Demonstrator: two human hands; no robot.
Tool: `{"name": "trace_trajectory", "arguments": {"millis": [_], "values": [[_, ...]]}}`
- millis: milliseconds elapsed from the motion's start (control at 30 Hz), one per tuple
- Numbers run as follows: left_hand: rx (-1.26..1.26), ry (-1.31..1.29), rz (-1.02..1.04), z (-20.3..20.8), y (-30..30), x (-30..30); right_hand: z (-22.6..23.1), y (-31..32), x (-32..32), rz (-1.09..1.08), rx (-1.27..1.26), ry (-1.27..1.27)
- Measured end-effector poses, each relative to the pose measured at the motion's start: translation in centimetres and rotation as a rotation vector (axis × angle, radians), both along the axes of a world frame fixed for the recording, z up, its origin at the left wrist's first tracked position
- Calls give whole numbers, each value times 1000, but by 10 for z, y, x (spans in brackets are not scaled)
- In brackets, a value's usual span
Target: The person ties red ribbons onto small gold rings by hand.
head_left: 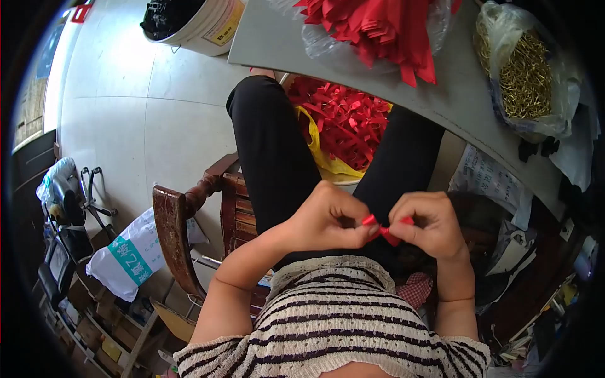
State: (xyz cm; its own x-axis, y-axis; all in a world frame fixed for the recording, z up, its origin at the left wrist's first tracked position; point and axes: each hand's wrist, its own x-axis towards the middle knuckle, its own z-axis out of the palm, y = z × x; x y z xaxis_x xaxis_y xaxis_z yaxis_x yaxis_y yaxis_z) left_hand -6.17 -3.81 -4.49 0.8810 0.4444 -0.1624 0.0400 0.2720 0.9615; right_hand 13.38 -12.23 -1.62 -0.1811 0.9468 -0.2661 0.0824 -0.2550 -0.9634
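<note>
Over my lap I pinch a small red ribbon bow (390, 237) between both hands. My left hand (333, 219) is closed, thumb and forefinger on the bow's left end. My right hand (431, 222) is closed too, its thumb and fingertips on the right end. Whether the knot holds a wire is too small to tell. Between my knees sits a container lined with a yellow bag (331, 160), full of red ribbon bows (343, 116). On the table beyond lies a bundle of flat red ribbon strips (372, 28) on clear plastic.
The grey table (463, 104) spans the upper right, its edge close to my knees. A plastic bag of gold-coloured wire pieces (526, 75) stands on it. A white bucket (205, 28) is at the upper left. A wooden chair arm (170, 233) and a white sack (129, 255) are left of me.
</note>
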Motion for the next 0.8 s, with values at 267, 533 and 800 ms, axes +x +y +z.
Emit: {"name": "trace_trajectory", "arguments": {"millis": [267,533,800], "values": [[130,34,545,-26,0,-20,-46,25,-15,-221,-274,-168],[80,186,566,-33,7,-43,-156,75,-51,123,-33,-1360],[19,286,463,-68,7,-29,-113,72,-33,-130,-145,-579]]}}
